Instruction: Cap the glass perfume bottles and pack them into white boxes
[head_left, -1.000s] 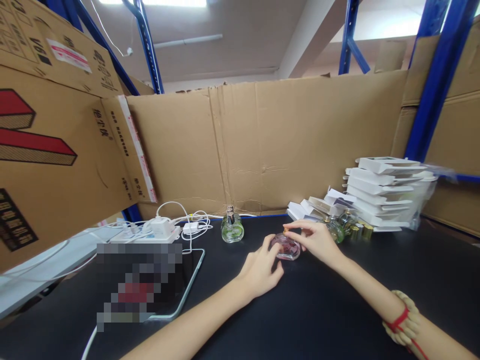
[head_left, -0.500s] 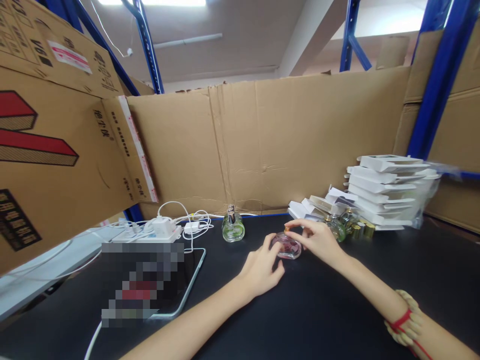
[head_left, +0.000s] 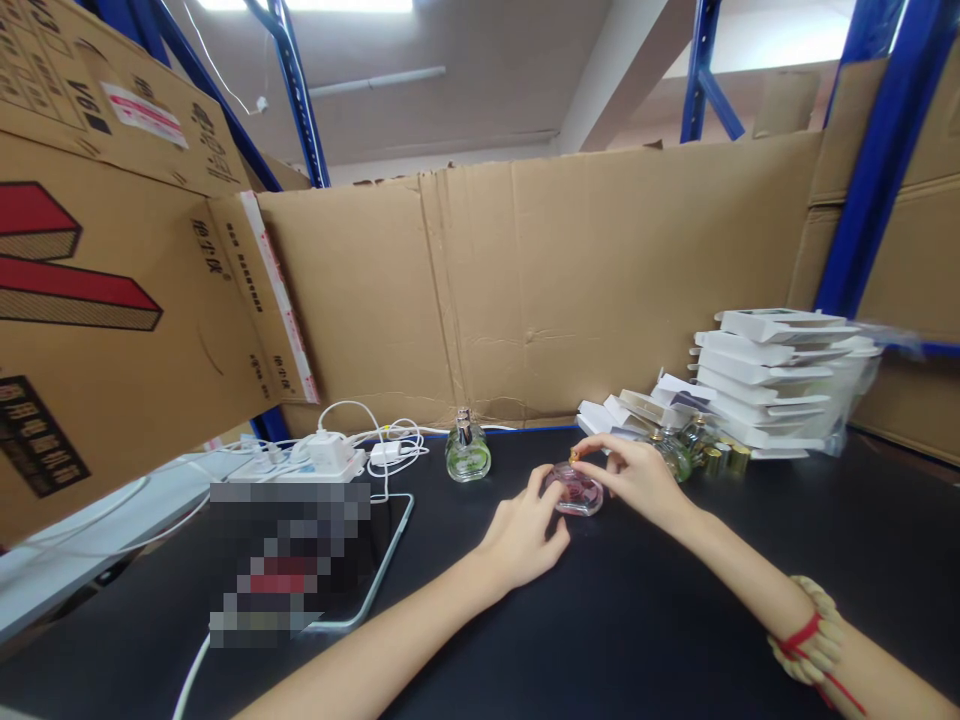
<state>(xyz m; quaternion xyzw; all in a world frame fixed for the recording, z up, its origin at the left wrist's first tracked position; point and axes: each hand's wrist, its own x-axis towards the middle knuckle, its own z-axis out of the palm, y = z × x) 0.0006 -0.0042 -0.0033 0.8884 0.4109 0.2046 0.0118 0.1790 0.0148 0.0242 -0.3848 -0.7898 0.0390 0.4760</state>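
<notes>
A: What do you see from the head camera?

B: 2 bare hands on a black table (head_left: 637, 620). Between them sits a small pink bottle (head_left: 576, 495), near the middle of the table, a bit toward 12 o'clock from the arms.

A: What is the left hand (head_left: 521, 540) doing?

B: It is curled, and its fingertips touch the pink bottle's side at 9 o'clock. It steadies the bottle.

A: And the right hand (head_left: 637, 478)?

B: It comes in from 3 o'clock. Its thumb and finger pinch a tiny gold cap (head_left: 574, 457) on top of the bottle. The wrist has a bead bracelet (head_left: 814, 635) with red string.

A: What else is close?

B: A green bottle (head_left: 468, 455) stands upright at 10 o'clock from the pink one, apart from it. At 2 o'clock, more little bottles (head_left: 694, 450) and gold caps sit beside white boxes (head_left: 780, 375) in a stack.

A: And on the far left?

B: A tablet (head_left: 375, 560) lies flat at 9 o'clock, with a charger (head_left: 330, 455) and white cords behind it. Brown cardboard (head_left: 570, 280) stands like a wall at 12 o'clock.
</notes>
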